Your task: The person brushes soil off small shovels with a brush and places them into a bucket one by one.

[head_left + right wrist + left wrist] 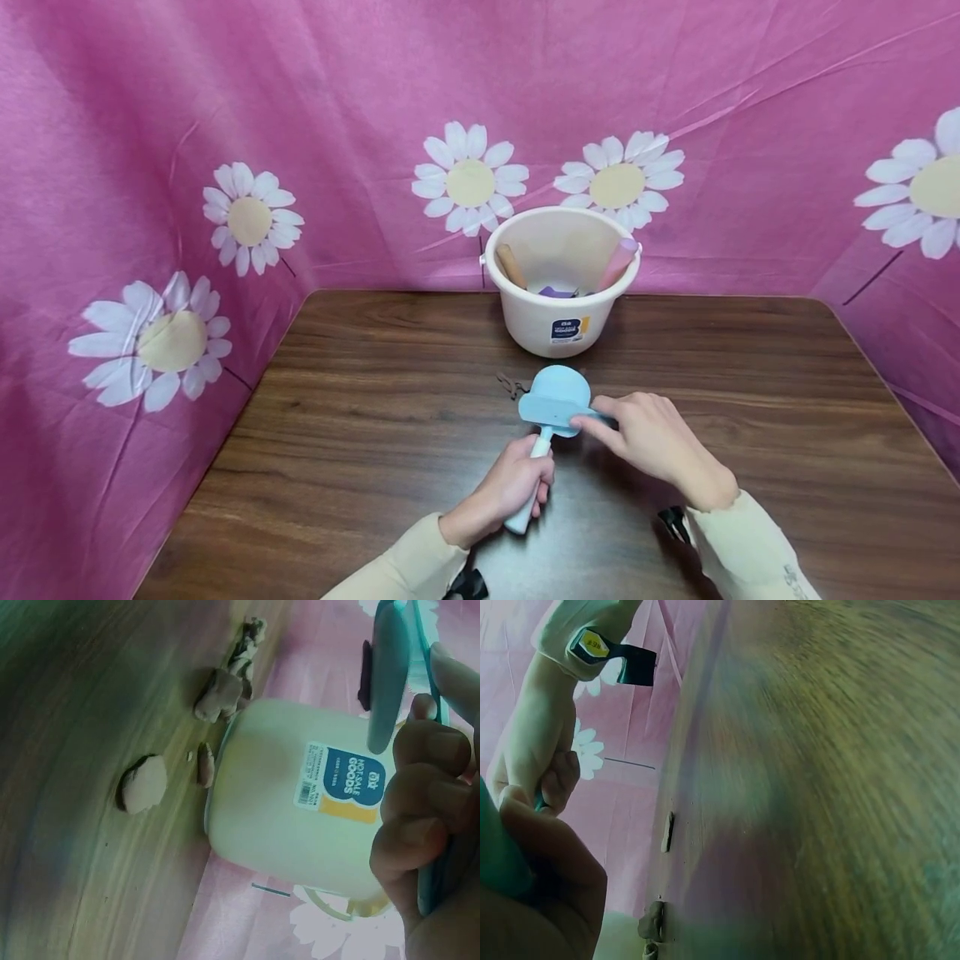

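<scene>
My left hand grips the pale handle of a light blue tool with a rounded flat head, held up over the table. In my right hand is a blue flat-bladed scraper, its blade lying across the rounded head. The right wrist view shows that hand's fingers curled round the scraper's handle, and a dark brown bit on the side of the blue tool. Several brown clay-like pieces lie just behind the tool; one paler lump is apart from the others in the right wrist view.
A white bucket stands at the table's back, holding a tan rod, a pink-and-purple handle and something purple. The brown wood table meets a pink daisy-printed cloth behind and at the sides.
</scene>
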Demonstrator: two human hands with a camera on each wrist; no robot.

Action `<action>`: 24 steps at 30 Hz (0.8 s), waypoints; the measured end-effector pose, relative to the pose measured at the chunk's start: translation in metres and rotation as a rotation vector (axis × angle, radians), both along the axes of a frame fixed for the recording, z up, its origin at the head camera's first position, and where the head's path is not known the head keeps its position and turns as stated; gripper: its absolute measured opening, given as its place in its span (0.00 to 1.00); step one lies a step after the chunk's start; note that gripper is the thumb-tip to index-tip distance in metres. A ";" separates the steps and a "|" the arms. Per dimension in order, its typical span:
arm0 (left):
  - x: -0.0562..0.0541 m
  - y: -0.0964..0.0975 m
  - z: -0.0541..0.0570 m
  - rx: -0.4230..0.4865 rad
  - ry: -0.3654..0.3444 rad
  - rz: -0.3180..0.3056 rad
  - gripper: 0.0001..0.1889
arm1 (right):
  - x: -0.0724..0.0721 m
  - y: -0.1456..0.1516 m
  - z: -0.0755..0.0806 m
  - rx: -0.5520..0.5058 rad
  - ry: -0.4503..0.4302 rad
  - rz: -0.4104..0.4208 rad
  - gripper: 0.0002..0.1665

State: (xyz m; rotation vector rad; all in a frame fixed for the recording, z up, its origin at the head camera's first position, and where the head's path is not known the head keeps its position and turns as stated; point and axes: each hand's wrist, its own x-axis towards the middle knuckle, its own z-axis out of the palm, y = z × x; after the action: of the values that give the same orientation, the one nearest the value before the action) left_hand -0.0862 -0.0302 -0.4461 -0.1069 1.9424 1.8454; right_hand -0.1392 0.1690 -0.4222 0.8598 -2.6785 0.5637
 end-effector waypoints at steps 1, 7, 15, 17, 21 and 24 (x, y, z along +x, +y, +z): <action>0.000 0.000 0.000 -0.001 0.001 -0.003 0.08 | -0.001 0.000 -0.001 0.004 0.003 -0.006 0.25; 0.004 0.000 0.000 -0.052 0.016 -0.010 0.08 | -0.007 0.005 -0.006 -0.002 0.022 -0.101 0.24; 0.005 -0.001 0.000 -0.105 0.040 -0.022 0.08 | -0.011 0.006 -0.008 -0.025 0.048 -0.245 0.27; 0.004 -0.001 0.000 -0.111 0.055 -0.020 0.08 | -0.009 0.005 -0.007 -0.041 0.024 -0.223 0.25; 0.001 -0.004 0.001 -0.093 0.073 0.002 0.07 | -0.003 0.003 -0.003 -0.050 -0.038 -0.117 0.22; -0.001 -0.005 0.002 -0.078 0.069 0.019 0.07 | 0.002 0.000 0.000 -0.026 -0.069 -0.035 0.22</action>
State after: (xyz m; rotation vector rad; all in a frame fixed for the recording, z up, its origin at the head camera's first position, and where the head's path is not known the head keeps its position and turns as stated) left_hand -0.0872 -0.0356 -0.4446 -0.0877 2.0674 1.8085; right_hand -0.1368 0.1688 -0.4218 0.7985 -2.7359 0.6294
